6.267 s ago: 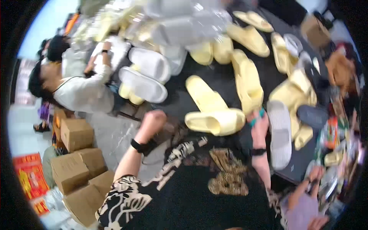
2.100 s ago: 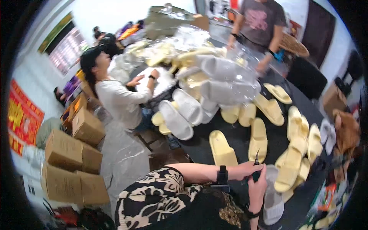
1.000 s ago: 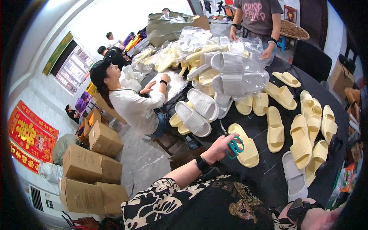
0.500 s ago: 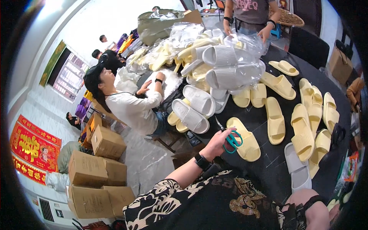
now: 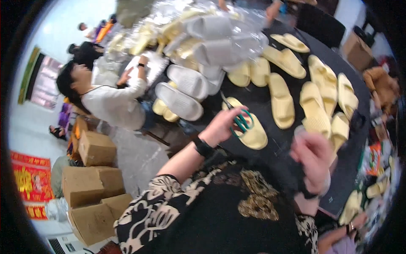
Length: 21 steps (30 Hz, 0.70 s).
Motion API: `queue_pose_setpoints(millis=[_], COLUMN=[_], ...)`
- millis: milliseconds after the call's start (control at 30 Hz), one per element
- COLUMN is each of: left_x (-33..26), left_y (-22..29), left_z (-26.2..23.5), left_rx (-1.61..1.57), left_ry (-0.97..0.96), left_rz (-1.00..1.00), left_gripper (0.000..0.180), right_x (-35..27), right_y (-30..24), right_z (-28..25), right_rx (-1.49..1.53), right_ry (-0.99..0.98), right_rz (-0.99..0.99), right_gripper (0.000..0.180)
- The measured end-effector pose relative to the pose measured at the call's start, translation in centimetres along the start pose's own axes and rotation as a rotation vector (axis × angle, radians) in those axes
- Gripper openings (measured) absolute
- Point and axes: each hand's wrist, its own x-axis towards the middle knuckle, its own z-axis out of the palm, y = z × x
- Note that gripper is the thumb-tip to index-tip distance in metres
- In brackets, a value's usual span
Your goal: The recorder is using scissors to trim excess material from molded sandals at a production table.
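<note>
In my left hand (image 5: pixel 220 126) is a pair of scissors with teal handles (image 5: pixel 244 124), the blades pointing away from me. A single yellow slipper (image 5: pixel 256 137) lies on the black table just beyond and to the right of this hand, partly behind the handles. My right hand (image 5: pixel 314 160) is raised over the table's near right side, its fingers bent and smeared by motion. Close beyond it are several yellow slippers (image 5: pixel 314 108). A pair of grey slippers (image 5: pixel 179 99) rests left of the scissors, on top of yellow ones.
Plastic-wrapped grey slippers (image 5: pixel 224 48) and a heap of bagged yellow ones fill the far side. At left, a person in a white top (image 5: pixel 112 103) handles clear plastic. Another person's arm (image 5: pixel 338 235) reaches in at lower right. Cardboard boxes (image 5: pixel 91 220) are stacked at lower left.
My right hand has come up from the lower right edge to above the table. The left hand still holds the scissors. The whole view has shifted, so the scene sits further left and higher.
</note>
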Motion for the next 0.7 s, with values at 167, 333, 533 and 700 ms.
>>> queue_pose_setpoints(millis=[167,333,533,700], left_x=[2.6,3.0,3.1,3.2], left_y=[-0.7,-1.4,-2.2,-0.7], left_z=[1.9,4.1,7.2,7.7], left_rx=[-0.312,-0.363,0.011,0.131], left_ry=[-0.079,-0.163,-0.260,-0.423], left_rz=[-0.185,-0.283,-0.264,-0.173], left_gripper=[0.034,0.038,0.029,0.039], right_x=[2.4,2.1,1.7,1.7], right_y=[10.7,12.6,12.5,14.0], right_z=[1.4,1.7,1.2,-1.0], right_rx=[-0.475,-0.688,-0.886,-0.578], right_ry=[-0.131,-0.145,-0.012,0.126], right_rz=[-0.046,-0.076,-0.038,0.037], right_gripper=[0.058,0.072,0.076,0.056])
